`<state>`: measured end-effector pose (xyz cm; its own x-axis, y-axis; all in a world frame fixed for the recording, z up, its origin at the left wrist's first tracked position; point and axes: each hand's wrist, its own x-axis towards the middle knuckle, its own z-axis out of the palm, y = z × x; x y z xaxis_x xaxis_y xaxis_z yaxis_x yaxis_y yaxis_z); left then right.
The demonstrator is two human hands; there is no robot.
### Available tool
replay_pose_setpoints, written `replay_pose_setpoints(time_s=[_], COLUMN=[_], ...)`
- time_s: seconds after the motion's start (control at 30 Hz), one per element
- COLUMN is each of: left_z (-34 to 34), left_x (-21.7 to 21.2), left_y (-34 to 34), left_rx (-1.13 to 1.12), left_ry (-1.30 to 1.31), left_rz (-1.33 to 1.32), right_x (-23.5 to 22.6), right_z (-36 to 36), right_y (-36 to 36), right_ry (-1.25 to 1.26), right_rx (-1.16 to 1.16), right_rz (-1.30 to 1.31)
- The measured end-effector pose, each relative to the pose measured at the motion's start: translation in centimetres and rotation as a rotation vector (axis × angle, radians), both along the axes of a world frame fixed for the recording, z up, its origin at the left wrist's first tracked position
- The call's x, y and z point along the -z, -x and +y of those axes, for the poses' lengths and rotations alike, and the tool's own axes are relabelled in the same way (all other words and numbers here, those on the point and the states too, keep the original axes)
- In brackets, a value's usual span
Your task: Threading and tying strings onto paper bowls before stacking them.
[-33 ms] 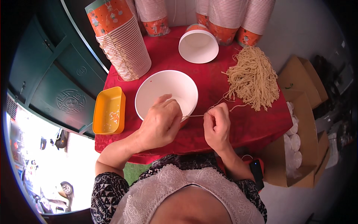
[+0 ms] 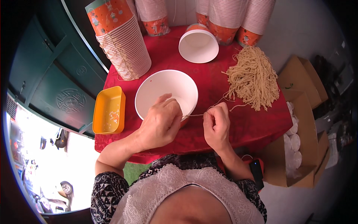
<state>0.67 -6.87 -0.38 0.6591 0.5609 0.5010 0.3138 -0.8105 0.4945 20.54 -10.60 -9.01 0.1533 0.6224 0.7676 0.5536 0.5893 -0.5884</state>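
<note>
A white-lined paper bucket (image 2: pixel 166 83), orange on its outside, stands mouth up near the front of the red-covered table. Over its near rim my left hand (image 2: pixel 161 121) is closed, thumb side up, with one end of a thin beige string (image 2: pixel 194 115) in its fingers. To its right, my right hand (image 2: pixel 216 125) is closed on the same string, which runs taut between the two. From my right fist a loose length trails toward a heap of beige strings (image 2: pixel 253 78). My left fingertips are partly hidden behind the hand.
A yellow tray (image 2: pixel 97 112) with small white and orange bits sits at the left. Behind it leans a tall stack of nested buckets (image 2: pixel 128 48), strings hanging along it. Another bucket (image 2: pixel 197 46) lies tipped at the back, before more stacks (image 2: pixel 227 16). Cardboard boxes (image 2: pixel 309 130) stand at right.
</note>
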Motion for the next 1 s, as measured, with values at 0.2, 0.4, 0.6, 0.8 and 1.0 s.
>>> replay_pose_setpoints(time_s=[0.2,0.4,0.6,0.8,1.0], left_z=[0.9,4.0,3.2,1.5,0.4], left_x=[-2.5,-4.7,-2.9,-4.5,-3.4], left_y=[2.6,6.2,6.8,6.3,4.5], left_rx=[-0.018,-0.138,0.064,0.006,-0.055], left_ry=[0.119,-0.095,-0.057,-0.216,-0.359], left_rz=[0.183,0.324,0.466,0.474,0.298], right_x=[-0.6,-1.1,-0.8,-3.7,-4.4], right_z=[-0.1,-0.3,-0.1,-1.9,-3.5], right_y=[-1.8,-5.2,-6.5,-6.6,-6.2], right_ry=[0.085,0.107,0.187,0.259,0.317], right_rx=[-0.072,-0.076,-0.075,-0.389,-0.614], right_rz=[0.105,0.218,0.276,0.651,0.842])
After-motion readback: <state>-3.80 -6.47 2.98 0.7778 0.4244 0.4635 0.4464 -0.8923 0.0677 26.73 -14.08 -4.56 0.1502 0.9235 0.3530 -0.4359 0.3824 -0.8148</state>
